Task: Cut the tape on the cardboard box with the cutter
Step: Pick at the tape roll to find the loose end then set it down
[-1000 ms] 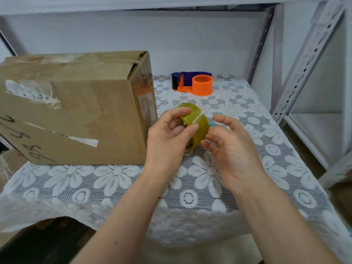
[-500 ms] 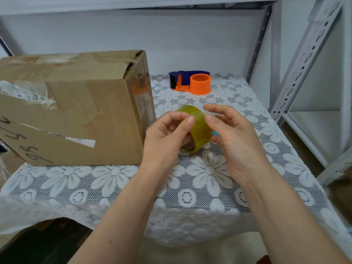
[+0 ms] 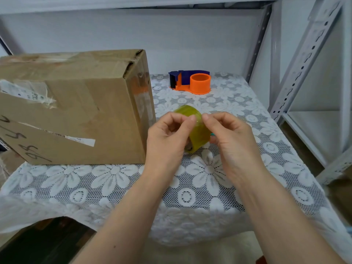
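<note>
**Head view: two hands work a roll of tape beside a cardboard box**

Head view, looking down at a table (image 3: pixel 285 195) covered in white floral lace. At centre frame, both hands hold a yellowish roll of clear tape (image 3: pixel 198 130) just above the cloth. The left hand (image 3: pixel 167 138) grips the roll, its fingers curled round the near side, thumb and forefinger pinched at the top edge. The right hand (image 3: pixel 230 138) curls round the far side, its fingertips meeting the left hand's at the top of the roll, apparently picking at the tape's loose end.

The cardboard box (image 3: pixel 76 111) fills the left of the frame, standing on the table just beside the left hand but not touching it. Glossy tape runs over its top and down the right-hand end, and torn labels cling to the front. It looks stiff but dented, probably light enough to shift when pushed, so steadying it with a flat hand on top seems wise.

An orange and blue tape dispenser (image 3: pixel 192 81) sits at upper centre, well behind the hands. A small teal object shows behind the roll; whether it is the cutter cannot be told. A grey metal shelving frame (image 3: pixel 297 60) rises at upper right.
</note>
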Demonstrator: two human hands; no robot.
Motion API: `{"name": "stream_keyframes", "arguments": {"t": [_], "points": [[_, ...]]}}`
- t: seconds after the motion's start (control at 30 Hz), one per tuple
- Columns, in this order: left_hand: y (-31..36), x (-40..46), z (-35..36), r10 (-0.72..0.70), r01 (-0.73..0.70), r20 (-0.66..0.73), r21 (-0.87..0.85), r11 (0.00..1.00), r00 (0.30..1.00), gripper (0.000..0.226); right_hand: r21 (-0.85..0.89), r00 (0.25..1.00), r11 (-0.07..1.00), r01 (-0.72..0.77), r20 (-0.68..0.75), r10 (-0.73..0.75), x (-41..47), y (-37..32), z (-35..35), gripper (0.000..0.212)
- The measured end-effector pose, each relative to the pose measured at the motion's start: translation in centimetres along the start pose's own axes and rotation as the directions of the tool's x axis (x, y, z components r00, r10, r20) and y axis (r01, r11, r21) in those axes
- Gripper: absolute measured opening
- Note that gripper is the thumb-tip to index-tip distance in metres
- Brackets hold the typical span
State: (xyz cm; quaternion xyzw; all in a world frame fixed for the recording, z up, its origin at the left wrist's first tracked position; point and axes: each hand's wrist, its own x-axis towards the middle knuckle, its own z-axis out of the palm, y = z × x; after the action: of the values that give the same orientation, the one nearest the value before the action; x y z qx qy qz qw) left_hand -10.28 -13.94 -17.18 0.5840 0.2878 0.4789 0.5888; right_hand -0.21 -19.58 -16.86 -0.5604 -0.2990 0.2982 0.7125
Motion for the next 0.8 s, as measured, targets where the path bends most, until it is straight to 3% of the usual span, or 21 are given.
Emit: {"name": "stream_keyframes", "arguments": {"t": [0.37, 0.47, 0.6, 0.7, 0.8], "points": [[-0.22, -0.54, 0.83, 0.103, -0.098, -0.085, 0.057, 0.994, 0.991, 0.015, -0.028, 0.995, 0.998, 0.054, -0.084, -0.056, -0.61, -0.05, 0.84, 0.007], [-0.08, -0.59, 0.87, 0.092, -0.090, -0.076, 0.040, 0.995, 0.993, 0.006, -0.026, 0.996, 0.998, 0.049, -0.078, -0.051, -0.59, -0.17, 0.80, 0.009], [-0.03, -0.64, 0.81, 0.045, -0.045, -0.036, 0.005, 0.999, 0.998, 0.020, -0.030, 0.998, 0.999, 0.019, -0.066, -0.021, -0.39, -0.34, 0.45, 0.012], [0.01, -0.70, 0.76, 0.055, -0.053, -0.050, 0.034, 0.998, 0.997, 0.006, -0.028, 0.999, 1.000, 0.009, -0.030, -0.010, -0.32, -0.41, 0.23, 0.019], [-0.13, -0.64, 0.69, 0.055, -0.047, -0.076, 0.099, 0.994, 0.996, 0.011, -0.076, 1.000, 0.997, 0.030, -0.003, -0.031, -0.37, -0.51, 0.08, 0.023]]}}
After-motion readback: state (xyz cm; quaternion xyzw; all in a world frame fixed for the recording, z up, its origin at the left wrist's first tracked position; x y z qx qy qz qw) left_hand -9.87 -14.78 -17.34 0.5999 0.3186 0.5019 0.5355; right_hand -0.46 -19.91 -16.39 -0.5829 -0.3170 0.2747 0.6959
